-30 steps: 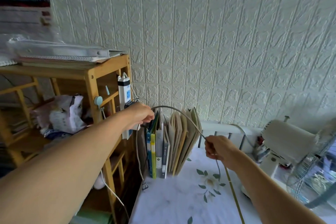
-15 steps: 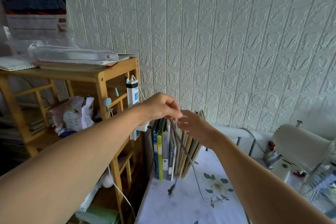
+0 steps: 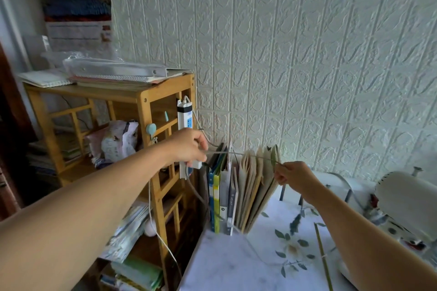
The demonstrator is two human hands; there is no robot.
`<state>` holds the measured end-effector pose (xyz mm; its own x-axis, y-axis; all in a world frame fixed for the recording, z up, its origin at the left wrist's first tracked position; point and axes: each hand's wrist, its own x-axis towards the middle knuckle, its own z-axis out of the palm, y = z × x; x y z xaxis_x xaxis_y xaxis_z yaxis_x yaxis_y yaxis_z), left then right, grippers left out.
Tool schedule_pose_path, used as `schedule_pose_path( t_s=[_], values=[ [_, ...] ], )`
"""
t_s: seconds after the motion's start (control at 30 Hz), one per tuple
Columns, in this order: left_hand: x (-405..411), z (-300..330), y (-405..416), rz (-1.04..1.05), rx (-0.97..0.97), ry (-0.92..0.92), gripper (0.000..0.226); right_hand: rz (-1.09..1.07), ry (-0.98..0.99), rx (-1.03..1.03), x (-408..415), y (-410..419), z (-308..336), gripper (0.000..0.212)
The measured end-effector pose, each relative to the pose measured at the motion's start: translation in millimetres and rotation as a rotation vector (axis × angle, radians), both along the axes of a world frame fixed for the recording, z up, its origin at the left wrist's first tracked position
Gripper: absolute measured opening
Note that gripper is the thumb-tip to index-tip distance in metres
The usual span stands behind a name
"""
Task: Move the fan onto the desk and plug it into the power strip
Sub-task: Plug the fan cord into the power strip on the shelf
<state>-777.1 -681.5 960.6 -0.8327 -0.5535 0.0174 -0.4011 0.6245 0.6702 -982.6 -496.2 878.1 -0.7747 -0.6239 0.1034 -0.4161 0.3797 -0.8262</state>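
While both hands stretch one grey fan cord taut above a row of books, the left hand is pinched shut on the cord right by the power strip hung on the wooden shelf, and the right hand pinches the same cord farther along. The fan sits on the worktop at far right, partly out of frame. Risk (a judgement): a pull this tight could drag the strip off its mount, tip the books or tug the fan; the plug is hidden, so its seating can't be told. Count: 1 fan, 1 strip, 2 hands, approx. a dozen books.
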Motion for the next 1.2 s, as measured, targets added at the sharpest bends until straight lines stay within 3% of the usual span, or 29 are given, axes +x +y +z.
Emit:
schedule_pose_path(
  t_s=[0.13, 0.23, 0.33, 0.4, 0.47, 0.57, 0.73, 0.9, 1.03, 1.2],
  values=[
    [-7, -19, 3, 0.069, 0.058, -0.095, 0.028, 0.066, 0.145, 0.083, 7, -11, 9, 0.045],
    [-21, -23, 12, 0.146, -0.107, -0.008, 0.029, 0.149, 0.238, 0.122, 15, -22, 16, 0.044],
    [-38, -24, 18, 0.133, -0.323, -0.011, 0.046, 0.234, 0.276, 0.103, 21, -34, 22, 0.042],
    [-50, -23, 21, 0.049, -0.272, -0.063, 0.045, 0.273, 0.297, 0.078, 25, -45, 26, 0.041],
    [-60, -25, 17, -0.025, -0.109, -0.035, 0.019, 0.28, 0.304, 0.068, 22, -56, 27, 0.04],
    [-68, -30, 0, -0.016, -0.083, 0.074, 0.037, 0.255, 0.199, 0.059, 3, -59, 24, 0.035],
    [-89, -43, -46, 0.179, -0.077, 0.131, 0.037, 0.191, -0.067, -0.073, -36, -63, 14, 0.013],
    [-120, -69, -79, 0.288, 0.059, 0.111, 0.035, -0.035, 0.076, 0.002, -62, -106, 5, 0.023],
    [-137, -94, -105, 0.291, 0.164, 0.1, 0.02, -0.101, 0.111, -0.072, -82, -150, 3, 0.023],
    [-150, -123, -109, 0.123, -0.07, -0.079, 0.023, -0.088, 0.134, 0.053, -91, -187, -21, 0.024]
  ],
)
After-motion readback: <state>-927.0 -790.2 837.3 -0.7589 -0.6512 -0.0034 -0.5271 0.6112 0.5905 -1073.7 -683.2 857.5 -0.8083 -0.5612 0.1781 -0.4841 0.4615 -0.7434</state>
